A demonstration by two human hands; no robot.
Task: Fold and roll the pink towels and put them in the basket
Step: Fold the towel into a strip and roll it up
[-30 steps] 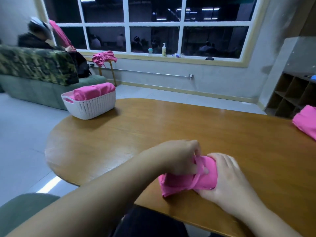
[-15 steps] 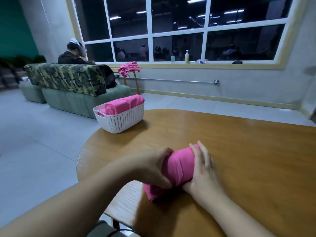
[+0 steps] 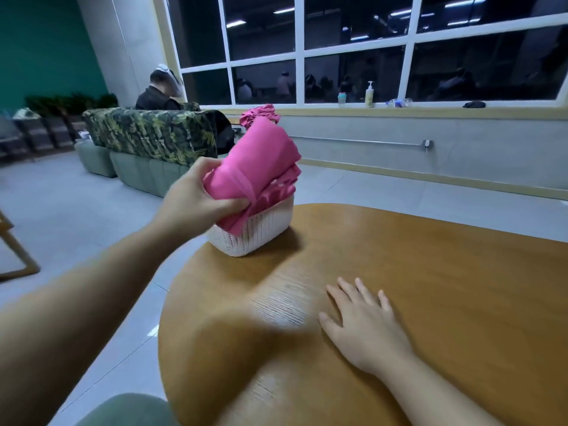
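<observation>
Dark gridded window, teal wall, green sofa, grey tiled floor.

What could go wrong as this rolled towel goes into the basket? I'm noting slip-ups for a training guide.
1. The left hand grips the rolled pink towel at one end only, and a loose flap already hangs below, so the roll may unravel.
2. The white perforated plastic basket sits near the round wooden table edge; a push could shift it off.
3. The right hand lies flat on the table, not steadying the basket.
</observation>
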